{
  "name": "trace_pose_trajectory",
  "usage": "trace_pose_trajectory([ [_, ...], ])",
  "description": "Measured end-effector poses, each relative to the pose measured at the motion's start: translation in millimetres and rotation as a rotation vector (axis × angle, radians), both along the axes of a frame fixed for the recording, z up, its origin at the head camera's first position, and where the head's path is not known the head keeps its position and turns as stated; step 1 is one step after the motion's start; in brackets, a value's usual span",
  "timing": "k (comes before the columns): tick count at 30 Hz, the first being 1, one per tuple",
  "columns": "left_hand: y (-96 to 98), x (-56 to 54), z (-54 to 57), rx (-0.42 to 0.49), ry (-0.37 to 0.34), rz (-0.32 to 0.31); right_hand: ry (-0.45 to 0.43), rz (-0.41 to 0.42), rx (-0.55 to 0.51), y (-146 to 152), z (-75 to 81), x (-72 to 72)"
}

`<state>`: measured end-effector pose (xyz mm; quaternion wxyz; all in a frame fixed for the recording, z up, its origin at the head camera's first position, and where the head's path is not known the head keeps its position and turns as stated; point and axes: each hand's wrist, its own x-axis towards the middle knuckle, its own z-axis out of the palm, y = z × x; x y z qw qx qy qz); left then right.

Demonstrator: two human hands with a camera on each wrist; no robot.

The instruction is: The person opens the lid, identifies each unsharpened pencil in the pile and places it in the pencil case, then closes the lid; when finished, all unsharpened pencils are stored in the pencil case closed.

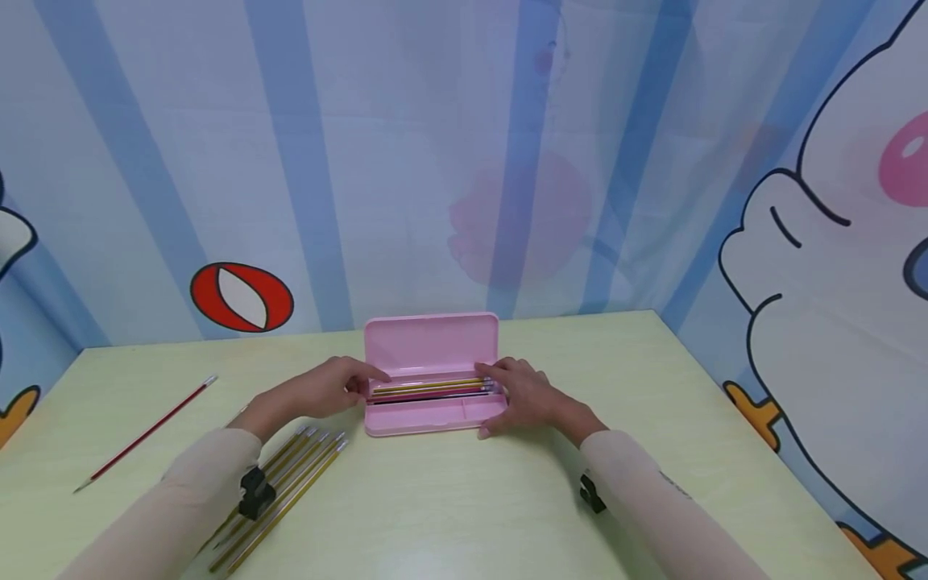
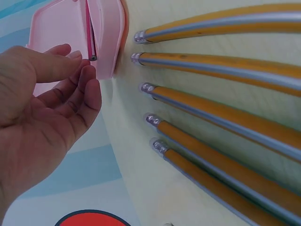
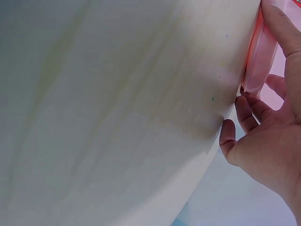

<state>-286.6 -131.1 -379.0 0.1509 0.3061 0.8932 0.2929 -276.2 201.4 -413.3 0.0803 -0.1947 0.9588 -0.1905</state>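
Note:
A pink pencil case (image 1: 413, 420) lies on the table with its lid raised. Inside it are several pencils (image 1: 428, 388), yellow, red and dark. At the case's left end, my left hand (image 1: 328, 388) grips the edge, thumb and curled fingers close to the pencil ends. My right hand (image 1: 528, 395) holds the right end, thumb at the front corner and a finger reaching over the inner edge. In the right wrist view, fingers bend around the case's side (image 3: 263, 61). In the left wrist view, a dark pencil end (image 2: 93, 57) shows beside the fingertips.
Several yellow pencils with silver stripes (image 1: 293, 491) lie side by side on the table under my left forearm. Farther left lies one red pencil (image 1: 148, 431). A printed curtain (image 1: 406, 161) hangs behind the table (image 1: 449, 499).

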Motion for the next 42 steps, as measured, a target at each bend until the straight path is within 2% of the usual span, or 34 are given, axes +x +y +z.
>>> trace_pose_trajectory([
  [13, -4.0, 3.9, -2.4, 0.008, -0.012, 0.016, -0.008, 0.005, -0.002, -1.7, -1.4, -0.1],
  [20, -18.9, 6.2, -4.3, -0.014, -0.003, 0.022, -0.011, 0.007, -0.001, -2.4, -2.0, 0.5],
  [29, -42.9, 22.0, -5.9, -0.052, -0.05, 0.101, -0.031, -0.007, -0.002, -3.0, -2.5, 0.4],
  [42, -70.4, 39.7, -0.5, -0.039, -0.028, 0.102, -0.02, -0.002, 0.009, -1.1, 0.4, -0.6],
])
